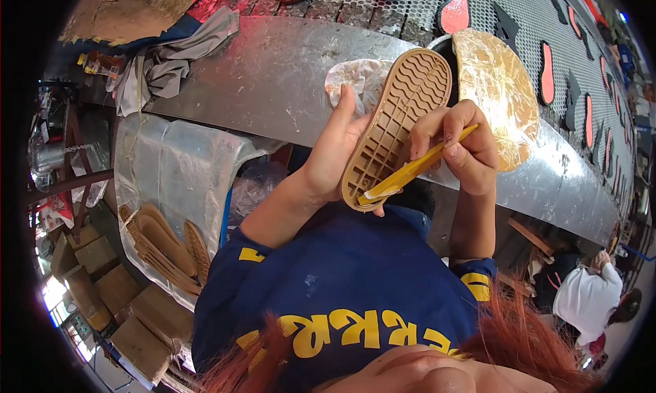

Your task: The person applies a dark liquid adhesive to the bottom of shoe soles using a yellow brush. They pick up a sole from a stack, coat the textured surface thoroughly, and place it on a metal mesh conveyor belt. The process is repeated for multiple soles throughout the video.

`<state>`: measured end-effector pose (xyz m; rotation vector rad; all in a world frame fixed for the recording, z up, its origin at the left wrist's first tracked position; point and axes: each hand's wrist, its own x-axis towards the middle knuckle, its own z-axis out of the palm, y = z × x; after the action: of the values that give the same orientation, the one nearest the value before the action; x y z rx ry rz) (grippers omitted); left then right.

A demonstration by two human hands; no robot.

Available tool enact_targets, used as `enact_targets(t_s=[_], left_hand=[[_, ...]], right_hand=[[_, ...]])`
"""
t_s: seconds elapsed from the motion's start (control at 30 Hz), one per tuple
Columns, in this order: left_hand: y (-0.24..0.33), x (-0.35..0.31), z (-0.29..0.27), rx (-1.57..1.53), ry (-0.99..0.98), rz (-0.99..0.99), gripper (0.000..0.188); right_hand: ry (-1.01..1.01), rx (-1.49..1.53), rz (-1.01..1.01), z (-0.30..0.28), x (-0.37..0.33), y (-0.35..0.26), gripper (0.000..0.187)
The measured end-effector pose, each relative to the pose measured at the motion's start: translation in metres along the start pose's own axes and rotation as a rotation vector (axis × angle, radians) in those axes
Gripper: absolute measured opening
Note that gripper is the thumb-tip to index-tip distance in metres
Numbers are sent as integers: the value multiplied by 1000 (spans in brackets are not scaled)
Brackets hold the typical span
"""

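Note:
A tan rubber shoe sole (pixel 389 130) with a grid-and-wave pattern is held tilted in front of my chest. My left hand (pixel 335 150) is closed around its left edge, thumb up, other fingers mostly hidden behind it. In my right hand (pixel 466 143), a flat yellow brush (pixel 418 165) is pinched between thumb and fingers. Its whitish tip rests at the sole's lower end, near the rim. Behind the sole, crumpled whitish plastic film (pixel 354 78) lies on the metal table (pixel 273 72).
A tape-wrapped cardboard lid (pixel 502 99) partly covers a round container beyond my right hand. Past the table runs a mesh conveyor (pixel 417 10) carrying pink insoles and black pieces. Left are grey cloth (pixel 164 65), stacked tan soles (pixel 160 239) and cardboard boxes (pixel 116 283). Someone in white (pixel 588 297) is at far right.

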<state>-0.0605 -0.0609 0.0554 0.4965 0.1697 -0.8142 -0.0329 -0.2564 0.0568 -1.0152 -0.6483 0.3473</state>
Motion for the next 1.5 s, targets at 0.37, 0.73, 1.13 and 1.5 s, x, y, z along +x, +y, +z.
enact_targets(t_s=[0.37, 0.73, 1.13, 1.5], left_hand=[[-3, -1, -2, 111, 13, -26, 94], [-2, -3, -15, 150, 40, 70, 78], [28, -17, -26, 762, -174, 1126, 86], [43, -16, -38, 893, -80, 947, 96]], right_hand=[[-38, -68, -125, -7, 6, -1, 11], [541, 180, -244, 3, -6, 4, 13], [720, -1630, -340, 14, -14, 46, 17], [732, -1253, -288, 10, -24, 33, 15]])
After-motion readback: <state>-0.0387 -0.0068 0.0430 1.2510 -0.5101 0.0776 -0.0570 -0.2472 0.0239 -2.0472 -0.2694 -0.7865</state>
